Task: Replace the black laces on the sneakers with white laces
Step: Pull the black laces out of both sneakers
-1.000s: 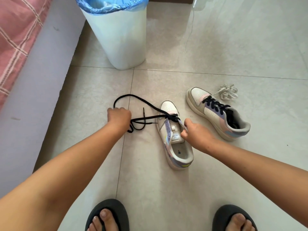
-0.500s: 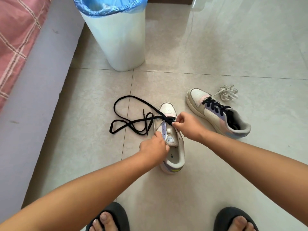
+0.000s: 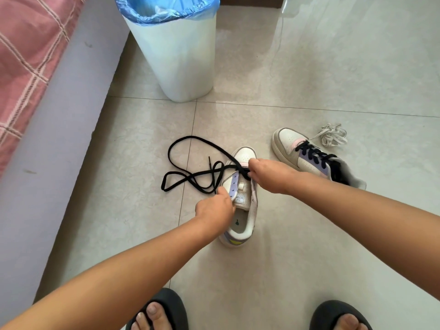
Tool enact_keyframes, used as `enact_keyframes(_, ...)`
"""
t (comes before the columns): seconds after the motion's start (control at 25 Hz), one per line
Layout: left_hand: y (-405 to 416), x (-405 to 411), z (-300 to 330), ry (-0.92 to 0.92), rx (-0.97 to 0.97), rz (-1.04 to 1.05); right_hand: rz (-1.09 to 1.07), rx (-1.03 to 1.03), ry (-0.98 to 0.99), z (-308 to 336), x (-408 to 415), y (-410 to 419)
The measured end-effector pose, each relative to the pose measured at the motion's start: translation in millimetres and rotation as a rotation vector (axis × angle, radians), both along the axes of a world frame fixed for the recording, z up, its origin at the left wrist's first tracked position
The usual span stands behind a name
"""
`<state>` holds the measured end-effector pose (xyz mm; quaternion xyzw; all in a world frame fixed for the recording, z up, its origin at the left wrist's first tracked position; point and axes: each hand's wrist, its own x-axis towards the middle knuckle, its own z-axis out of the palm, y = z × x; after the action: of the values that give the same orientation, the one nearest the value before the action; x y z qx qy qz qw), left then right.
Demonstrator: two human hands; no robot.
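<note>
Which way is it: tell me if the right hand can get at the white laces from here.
Probably yes. The white laces lie bare on the floor beyond the second sneaker, nothing covering them. But the right hand grips the black lace and would have to let go first.

A home bedroom: pink checked bedding (image 3: pixel 26 55), tiled floor (image 3: pixel 333 79), lined bin (image 3: pixel 176 58).

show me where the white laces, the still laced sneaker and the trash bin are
white laces (image 3: pixel 332 137), head view, on the middle of the loose bundle on the floor
still laced sneaker (image 3: pixel 289 139), head view, on its white toe cap
trash bin (image 3: pixel 176 55), head view, on its white front wall
</note>
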<state>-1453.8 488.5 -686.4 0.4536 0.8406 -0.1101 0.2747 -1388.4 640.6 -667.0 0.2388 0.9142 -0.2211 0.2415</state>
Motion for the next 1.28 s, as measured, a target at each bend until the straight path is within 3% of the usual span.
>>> enact_keyframes(0.16,-0.8,-1.5,-2.1,0.010,-0.007,-0.009,-0.203,-0.148,-0.025,-2.5,-0.5,-5.1)
enact_keyframes(0.44,-2.3,-11.4,-0.5,-0.103,0.025,-0.038,-0.139,-0.218,0.005,-4.2,1.2,5.5)
enact_keyframes(0.56,-8.7,-19.3,0.2,-0.232,0.076,0.002,0.159,-0.069,0.032,-5.8,8.5,8.9)
enact_keyframes(0.68,-10.2,-19.2,1.3,-0.219,0.081,0.008,0.420,0.130,0.202,-14.5,16.6,13.8)
enact_keyframes(0.76,-6.9,-15.2,1.3,-0.168,0.065,0.008,0.253,0.129,0.282,-17.0,19.2,4.1)
enact_keyframes(0.88,-1.9,-10.0,0.4,-0.105,0.036,0.007,-0.237,0.009,0.220,-27.8,17.1,-22.9)
enact_keyframes(1.0,-1.8,-8.5,0.4,-0.082,0.039,-0.003,-0.433,-0.124,0.242,-37.9,18.5,-23.8)
enact_keyframes(1.08,-2.1,-8.3,0.9,-0.073,0.043,-0.017,-0.343,-0.095,0.212,-33.3,22.8,-15.7)
enact_keyframes(1.2,-0.7,-7.8,0.4,-0.032,0.032,-0.044,0.110,0.222,0.327,-26.4,24.9,-8.9)
enact_keyframes(1.28,-0.6,-6.7,-1.9,-0.018,0.035,-0.044,0.080,0.212,0.283,-20.5,18.4,-5.1)
